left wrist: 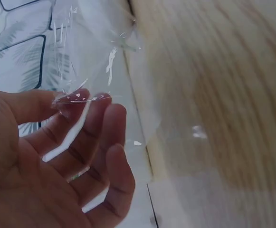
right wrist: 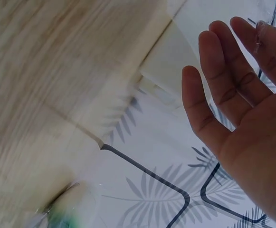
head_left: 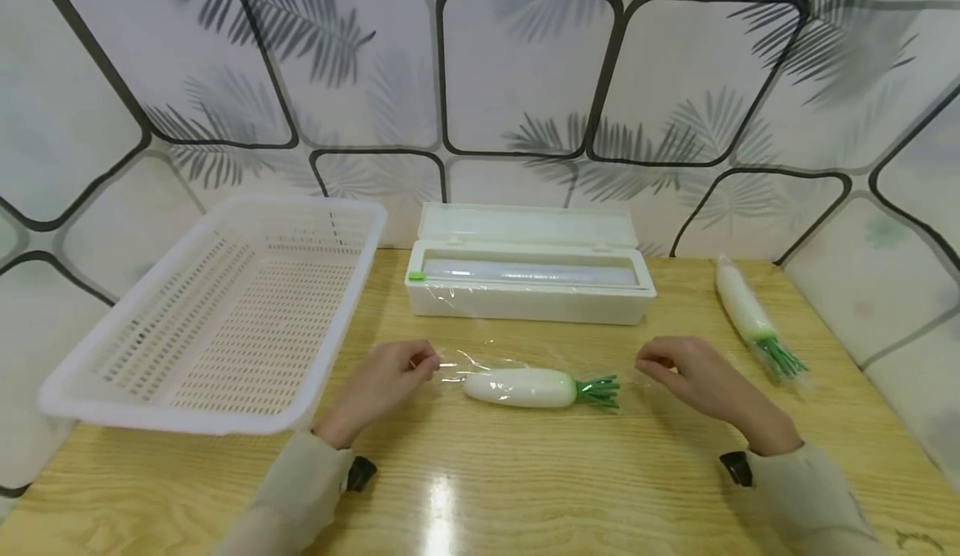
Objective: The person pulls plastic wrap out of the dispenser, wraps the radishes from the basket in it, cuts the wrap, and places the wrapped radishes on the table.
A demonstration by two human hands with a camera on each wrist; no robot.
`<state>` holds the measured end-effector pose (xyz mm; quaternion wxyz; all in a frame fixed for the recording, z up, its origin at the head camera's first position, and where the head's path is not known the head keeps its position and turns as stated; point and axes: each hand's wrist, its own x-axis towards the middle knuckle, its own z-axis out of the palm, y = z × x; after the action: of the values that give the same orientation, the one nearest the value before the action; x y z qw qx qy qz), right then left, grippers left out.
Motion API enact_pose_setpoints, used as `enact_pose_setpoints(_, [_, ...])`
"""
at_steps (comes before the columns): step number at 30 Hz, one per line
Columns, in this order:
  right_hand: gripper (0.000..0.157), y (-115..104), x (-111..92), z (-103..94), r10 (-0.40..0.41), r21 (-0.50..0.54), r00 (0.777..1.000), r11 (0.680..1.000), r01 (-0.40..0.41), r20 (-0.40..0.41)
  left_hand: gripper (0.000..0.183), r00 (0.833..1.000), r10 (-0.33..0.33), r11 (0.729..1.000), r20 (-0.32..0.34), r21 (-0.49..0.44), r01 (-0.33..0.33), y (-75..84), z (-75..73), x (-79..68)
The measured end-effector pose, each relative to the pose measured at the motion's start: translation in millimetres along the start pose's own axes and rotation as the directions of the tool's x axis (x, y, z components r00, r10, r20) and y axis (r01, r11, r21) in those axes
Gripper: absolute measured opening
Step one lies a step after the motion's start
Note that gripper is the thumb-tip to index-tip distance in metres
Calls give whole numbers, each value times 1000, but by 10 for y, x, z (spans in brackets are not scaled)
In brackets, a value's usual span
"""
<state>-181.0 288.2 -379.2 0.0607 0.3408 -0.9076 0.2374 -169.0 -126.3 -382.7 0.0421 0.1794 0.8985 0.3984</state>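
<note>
A white radish (head_left: 521,388) with green stalk ends lies crosswise on the table, between the two hands. Clear plastic wrap (head_left: 491,356) stretches from the dispenser box (head_left: 528,304) toward the hands, overlapping the radish in the head view. My left hand (head_left: 393,377) pinches one corner of the wrap between thumb and index finger; the crinkled film (left wrist: 76,99) shows at those fingertips in the left wrist view. On the other side, my right hand (head_left: 693,377) pinches the opposite corner, with a bit of film (right wrist: 258,38) between thumb and index finger. Its other fingers are loosely spread.
The box's lid (head_left: 525,224) stands raised, with a film roll (head_left: 528,272) inside and a green slider (head_left: 416,276) at the left end. A white perforated basket (head_left: 300,389) stands at left. A second radish (head_left: 742,302), wrapped in film, lies at right. A patterned covering (head_left: 525,72) rises behind.
</note>
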Motion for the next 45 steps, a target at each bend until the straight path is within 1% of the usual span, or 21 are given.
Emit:
enact_pose_setpoints(3, [11, 2, 35, 28, 42, 5, 999, 999, -42, 31, 17, 997, -76, 996, -32, 50, 78, 14, 48, 28])
enact_pose_setpoints(5, [11, 8, 57, 43, 60, 7, 997, 998, -61, 53, 18, 991, -126, 988, -39, 80, 129, 30, 68, 38])
enact_pose_setpoints(7, [12, 12, 81, 56, 87, 8, 993, 996, -88, 86, 18, 986, -161, 979, -41, 121, 165, 47, 83, 45])
enact_pose_setpoints(9, [14, 24, 104, 76, 109, 7, 987, 994, -110, 122, 17, 983, -182, 969, -39, 164, 186, 65, 96, 53])
enact_pose_setpoints(12, [16, 34, 136, 114, 138, -4, 974, 990, -139, 181, 16, 982, -186, 954, -42, 230, 191, 75, 121, 72])
enact_pose_setpoints(17, [20, 33, 184, 172, 148, -45, 957, 989, -141, 250, 15, 981, -190, 937, -36, 294, 192, 68, 149, 104])
enact_pose_setpoints(22, [21, 4, 202, 184, 180, -77, 941, 983, -165, 286, 15, 981, -193, 921, -20, 342, 188, 70, 154, 115])
enact_pose_setpoints(26, [20, -15, 202, 172, 184, -83, 939, 982, -167, 291, 16, 983, -182, 915, -15, 365, 175, 99, 175, 113])
enact_pose_setpoints(30, [14, -5, 173, 118, 196, -53, 941, 981, -188, 276, 14, 988, -148, 925, -37, 349, 151, 137, 170, 116])
enact_pose_setpoints(33, [10, 17, 142, 51, 204, -31, 947, 979, -203, 250, 10, 988, -140, 933, -72, 323, 156, 161, 132, 118])
enact_pose_setpoints(36, [10, 16, 117, -25, 207, -44, 958, 978, -202, 200, 4, 985, -135, 936, -111, 310, 163, 180, 86, 111])
enact_pose_setpoints(38, [9, -13, 109, -56, 190, -72, 970, 981, -181, 149, 3, 983, -108, 936, -146, 319, 150, 199, 64, 102])
enact_pose_setpoints(40, [8, -70, 110, -58, 153, -95, 984, 985, -144, 89, 6, 985, -44, 936, -169, 339, 100, 222, 59, 94])
enact_pose_setpoints(42, [11, -139, 126, -17, 55, -122, 998, 991, -52, 18, 8, 986, 49, 934, -162, 358, 13, 252, 77, 82])
enact_pose_setpoints(43, [15, -173, 137, 15, -3, -141, 1000, 990, 2, -11, 10, 984, 101, 928, -147, 371, -40, 265, 94, 78])
enact_pose_setpoints(45, [25, -232, 165, 93, -120, -178, 992, 978, 110, -49, 15, 976, 197, 908, -90, 392, -147, 292, 142, 69])
